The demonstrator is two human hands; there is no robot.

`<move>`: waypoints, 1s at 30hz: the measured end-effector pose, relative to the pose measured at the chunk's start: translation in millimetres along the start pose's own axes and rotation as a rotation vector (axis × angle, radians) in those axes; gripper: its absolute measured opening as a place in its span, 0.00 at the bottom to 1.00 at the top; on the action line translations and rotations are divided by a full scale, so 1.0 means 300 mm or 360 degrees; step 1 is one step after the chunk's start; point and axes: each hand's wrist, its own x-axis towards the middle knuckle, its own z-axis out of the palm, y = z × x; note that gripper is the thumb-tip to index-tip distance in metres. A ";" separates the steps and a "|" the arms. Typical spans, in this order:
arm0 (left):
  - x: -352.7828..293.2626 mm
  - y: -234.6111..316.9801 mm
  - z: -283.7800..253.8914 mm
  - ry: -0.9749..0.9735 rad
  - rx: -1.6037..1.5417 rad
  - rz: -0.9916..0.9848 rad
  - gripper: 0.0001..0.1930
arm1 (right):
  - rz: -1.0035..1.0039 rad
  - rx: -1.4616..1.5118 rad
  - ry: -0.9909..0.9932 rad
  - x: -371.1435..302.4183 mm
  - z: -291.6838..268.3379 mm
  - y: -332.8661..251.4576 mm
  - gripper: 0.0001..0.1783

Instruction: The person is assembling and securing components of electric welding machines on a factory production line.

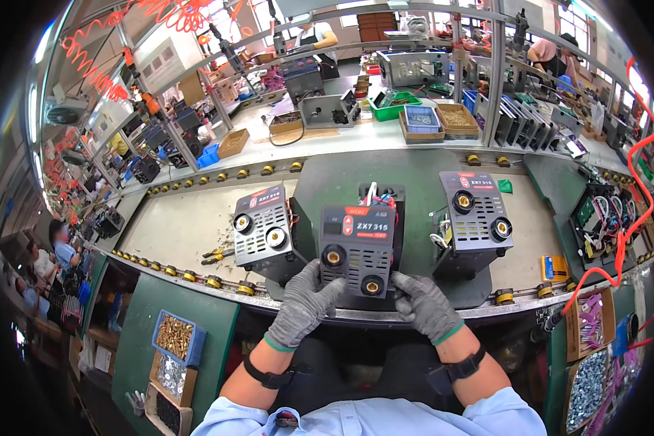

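Observation:
A dark grey welding machine (357, 247) stands in front of me at the conveyor's near edge. Its front panel has vent slots, a small dark display and two round brass-centred sockets; wires show behind it. My left hand (307, 301), in a grey knit glove, grips its lower left corner, with the thumb across the front. At the lower right edge, my right hand (423, 301), gloved alike, has its fingers curled against the side. To the left is a similar machine (260, 236), and to the right another (474, 218), both with open sides.
Rollers (243, 288) line the conveyor edges. Yellow-handled pliers (218, 256) lie at left. A blue bin of brass parts (178, 340) and boxes of hardware (173, 378) stand lower left; more bins (587, 389) stand lower right. A coiled red hose (625, 240) hangs at right. Co-workers (318, 40) are beyond.

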 end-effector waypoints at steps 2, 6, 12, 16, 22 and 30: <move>-0.021 0.028 -0.012 0.0094 0.0374 0.0211 0.16 | 0.0069 0.0369 -0.0188 -0.055 0.027 -0.038 0.16; 0.065 0.031 0.022 0.0163 0.0308 0.0507 0.17 | -0.0219 -0.0399 0.0100 -0.059 0.048 -0.135 0.24; 0.255 0.003 0.059 0.0542 0.0595 0.0682 0.22 | -0.1790 -0.1381 0.0794 -0.023 0.176 -0.144 0.18; 0.341 -0.031 0.075 0.0627 0.0657 0.0613 0.26 | -0.1749 -0.1111 0.0985 0.087 0.222 -0.226 0.23; 0.308 -0.044 0.090 0.0511 0.0140 0.0490 0.24 | -0.1458 -0.0769 0.0710 0.242 0.173 -0.252 0.23; 0.138 -0.071 0.150 0.0046 -0.0374 0.0456 0.23 | -0.1343 -0.0343 0.0294 0.266 0.114 -0.283 0.24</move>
